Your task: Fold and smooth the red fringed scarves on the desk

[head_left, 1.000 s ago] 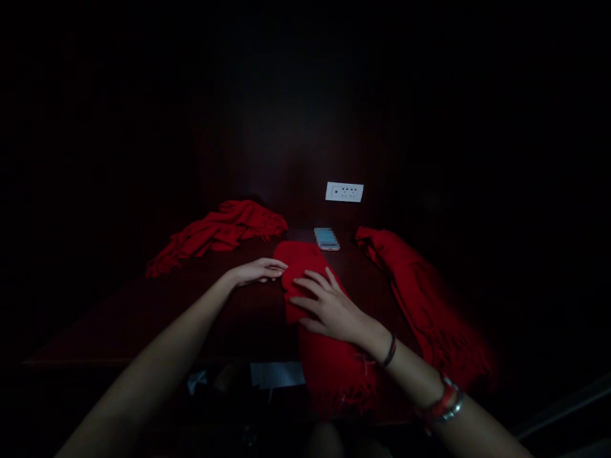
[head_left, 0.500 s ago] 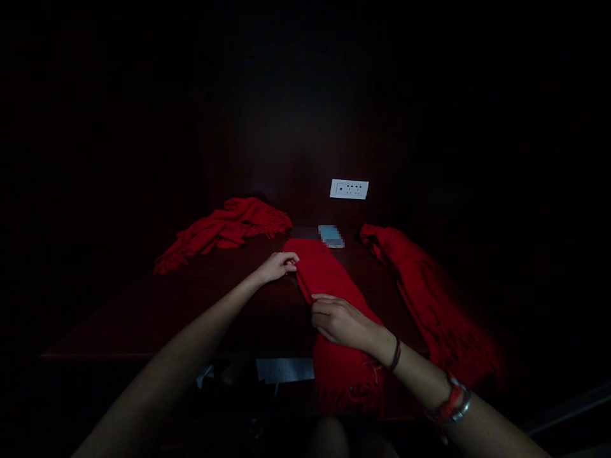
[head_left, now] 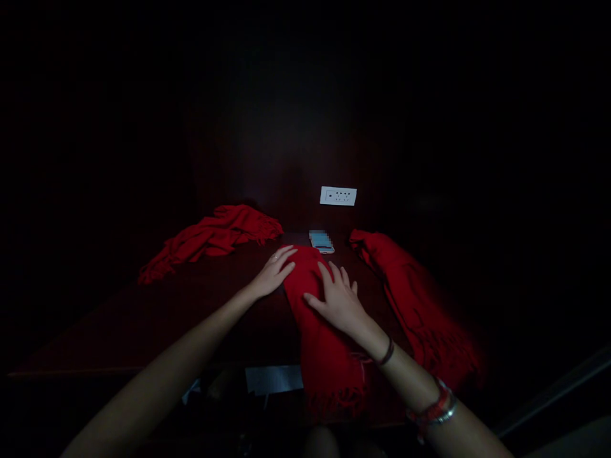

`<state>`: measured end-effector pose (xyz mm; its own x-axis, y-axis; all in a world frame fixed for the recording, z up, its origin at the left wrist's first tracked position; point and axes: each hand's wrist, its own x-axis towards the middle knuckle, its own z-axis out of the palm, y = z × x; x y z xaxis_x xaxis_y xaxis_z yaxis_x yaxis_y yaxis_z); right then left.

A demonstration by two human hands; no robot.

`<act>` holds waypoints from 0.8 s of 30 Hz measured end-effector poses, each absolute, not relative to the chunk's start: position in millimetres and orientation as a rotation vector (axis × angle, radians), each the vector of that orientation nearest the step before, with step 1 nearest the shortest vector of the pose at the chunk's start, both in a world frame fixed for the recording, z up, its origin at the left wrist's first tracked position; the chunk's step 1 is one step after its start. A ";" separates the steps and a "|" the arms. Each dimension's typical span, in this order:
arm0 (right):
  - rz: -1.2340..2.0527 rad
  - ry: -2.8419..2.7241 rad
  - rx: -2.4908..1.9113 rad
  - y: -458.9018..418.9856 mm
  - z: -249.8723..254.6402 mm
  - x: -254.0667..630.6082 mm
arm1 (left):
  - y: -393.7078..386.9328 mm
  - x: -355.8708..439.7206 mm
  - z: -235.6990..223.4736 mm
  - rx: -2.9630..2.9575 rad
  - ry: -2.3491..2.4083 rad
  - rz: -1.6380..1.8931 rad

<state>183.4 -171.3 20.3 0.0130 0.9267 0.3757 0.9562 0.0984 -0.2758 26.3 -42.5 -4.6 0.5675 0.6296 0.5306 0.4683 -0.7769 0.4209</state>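
A red fringed scarf (head_left: 317, 340), folded into a long strip, lies on the dark table with its fringe hanging over the front edge. My left hand (head_left: 274, 272) rests at the scarf's far left edge, fingers stretched out and a ring on one of them. Over the middle of the strip is my right hand (head_left: 340, 299), fingers spread; whether it presses on the cloth or hovers just above, I cannot tell. Bracelets circle my right wrist and forearm. Neither hand grips the cloth.
A crumpled red scarf (head_left: 214, 235) lies at the back left. Another red scarf (head_left: 413, 286) stretches along the right side. A phone (head_left: 321, 242) lies beyond the middle scarf, below a white wall socket (head_left: 338, 196). The table's front edge (head_left: 119, 370) runs across; surroundings are very dark.
Both hands have let go of the scarf's left edge and opened. My right hand has moved up the strip, fingers now spread. The whole view has shifted slightly.
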 end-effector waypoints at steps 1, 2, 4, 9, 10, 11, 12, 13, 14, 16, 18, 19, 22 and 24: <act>-0.037 -1.930 -1.942 -167.0 12.6 183.2 | -46.6 28.9 -7.1 2.616 0.907 0.836; -0.007 -1.939 -2.007 -163.8 5.2 183.0 | -49.6 30.7 -10.3 2.649 0.911 0.660; 0.020 -1.948 -2.034 -161.2 -5.3 184.0 | -52.4 31.6 -16.5 2.659 0.948 0.416; 0.333 -1.881 -1.871 -161.4 2.9 202.1 | -43.6 26.0 -22.0 2.584 0.987 0.548; 0.405 -1.825 -1.840 -159.7 7.1 208.4 | -39.7 24.4 -22.1 2.567 1.013 0.660; 0.469 -1.750 -1.831 -156.8 10.7 215.2 | -35.5 22.5 -22.5 2.539 1.066 0.785; 0.531 -1.664 -1.846 -152.7 13.7 222.0 | -31.0 20.5 -23.1 2.496 1.151 0.907; 0.592 -1.575 -1.876 -147.3 15.8 228.5 | -26.6 18.3 -24.1 2.438 1.256 1.005; 0.647 -1.497 -1.906 -140.6 17.5 234.5 | -22.4 16.1 -25.3 2.372 1.365 1.063; 0.733 -1.401 -1.922 -123.1 20.3 243.9 | -16.0 12.8 -27.7 2.260 1.543 1.061; 0.756 -1.383 -1.866 -100.8 24.4 248.7 | -12.2 12.9 -28.1 2.244 1.616 1.002; 0.751 -1.384 -1.831 -88.5 27.1 249.3 | -11.0 14.7 -27.2 2.272 1.624 0.976; 0.725 -1.350 -1.787 -51.9 35.2 244.9 | -7.4 25.3 -19.9 2.318 1.701 0.887; 0.714 -1.331 -1.798 -31.7 36.8 238.7 | -3.3 32.5 -14.1 2.219 1.800 0.787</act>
<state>238.7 -31.7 36.8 0.2963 0.9550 0.0079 0.5217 -0.1549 -0.8389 32.5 -3.3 -14.1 0.1284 0.9493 0.2869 0.8554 -0.2524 0.4524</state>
